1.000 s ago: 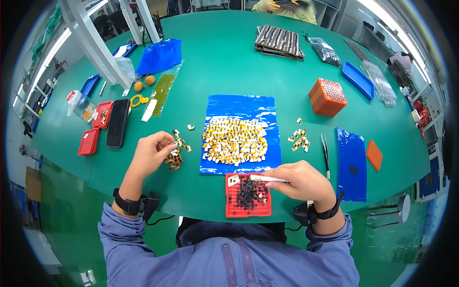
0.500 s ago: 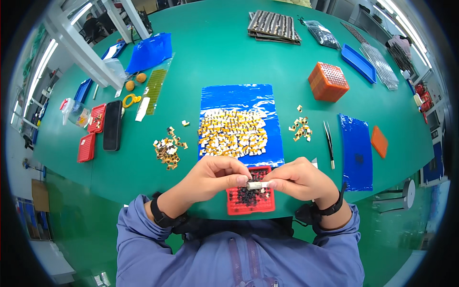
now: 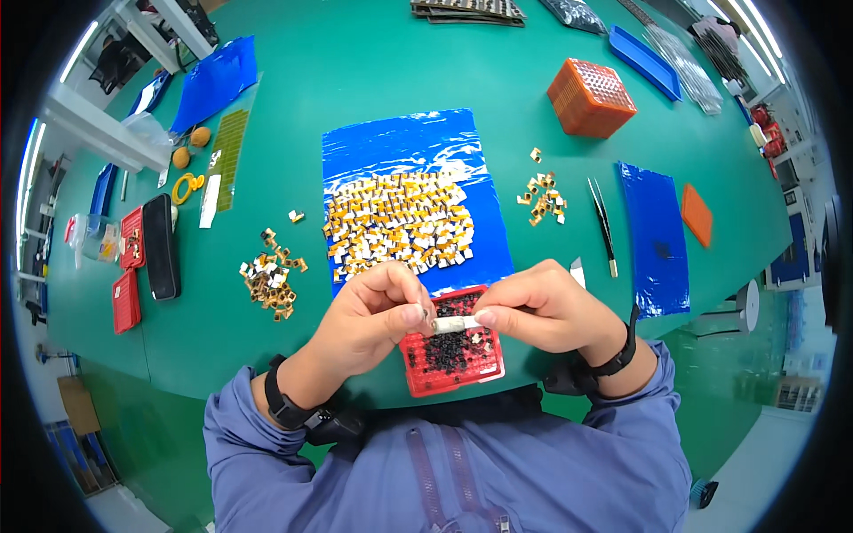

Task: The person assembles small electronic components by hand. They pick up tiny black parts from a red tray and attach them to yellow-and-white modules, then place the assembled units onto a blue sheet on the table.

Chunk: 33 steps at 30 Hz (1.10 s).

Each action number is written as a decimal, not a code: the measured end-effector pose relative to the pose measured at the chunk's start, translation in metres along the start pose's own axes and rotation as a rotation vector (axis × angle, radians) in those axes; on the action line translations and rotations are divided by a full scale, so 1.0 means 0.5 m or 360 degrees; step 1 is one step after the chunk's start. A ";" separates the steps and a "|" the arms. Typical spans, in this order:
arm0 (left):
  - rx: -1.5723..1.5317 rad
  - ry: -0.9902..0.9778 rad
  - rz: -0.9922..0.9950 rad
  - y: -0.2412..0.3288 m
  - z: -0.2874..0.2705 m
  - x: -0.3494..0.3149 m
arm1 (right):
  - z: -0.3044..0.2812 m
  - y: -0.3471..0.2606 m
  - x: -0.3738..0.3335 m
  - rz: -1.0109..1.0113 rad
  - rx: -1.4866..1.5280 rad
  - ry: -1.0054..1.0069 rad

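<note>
Between the fingers of my right hand is a short white rod, held level with its darker end toward the left. My left hand is closed in a pinch right at that end; a tiny piece may be between thumb and forefinger, but it is too small to name. Both hands hover over a red tray scattered with small black parts and a few whitish bits. Just beyond lies a blue sheet covered with rows of small white-and-yellow pieces.
Loose gold-coloured pieces lie left and right of the sheet. Tweezers, a second blue sheet and an orange plate are at right, an orange block behind. A black case and red boxes stand left.
The whole view has shifted, so the table things appear lower or farther left. Both hands stay together over the red tray, with the white rod still in my right hand.
</note>
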<state>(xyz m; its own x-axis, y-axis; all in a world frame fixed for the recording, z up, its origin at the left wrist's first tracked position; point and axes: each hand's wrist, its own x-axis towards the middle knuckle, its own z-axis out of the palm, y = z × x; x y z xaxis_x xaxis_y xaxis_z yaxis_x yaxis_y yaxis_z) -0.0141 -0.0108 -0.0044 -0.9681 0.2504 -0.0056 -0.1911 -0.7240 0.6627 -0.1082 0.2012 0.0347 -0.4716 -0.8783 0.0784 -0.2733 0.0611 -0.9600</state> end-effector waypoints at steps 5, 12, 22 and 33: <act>0.0000 -0.0077 -0.0065 -0.006 -0.004 -0.001 | -0.003 0.005 -0.002 -0.0026 0.0001 0.0018; 0.0020 -0.0118 -0.0111 -0.006 -0.001 -0.001 | -0.007 0.003 -0.002 -0.0072 0.0050 0.0033; 0.0130 -0.0127 -0.0071 -0.010 0.000 -0.005 | 0.000 0.022 -0.007 -0.0003 0.0086 -0.0164; 0.0060 -0.0120 -0.0044 -0.013 0.002 -0.007 | 0.014 0.019 0.000 -0.0614 -0.0611 0.0198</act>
<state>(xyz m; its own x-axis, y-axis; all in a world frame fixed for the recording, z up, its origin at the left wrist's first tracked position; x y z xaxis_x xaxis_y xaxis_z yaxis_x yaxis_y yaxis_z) -0.0092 -0.0062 -0.0078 -0.9473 0.3188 0.0311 -0.2101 -0.6919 0.6908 -0.1051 0.1985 0.0237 -0.3661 -0.8101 0.4580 -0.7203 -0.0649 -0.6906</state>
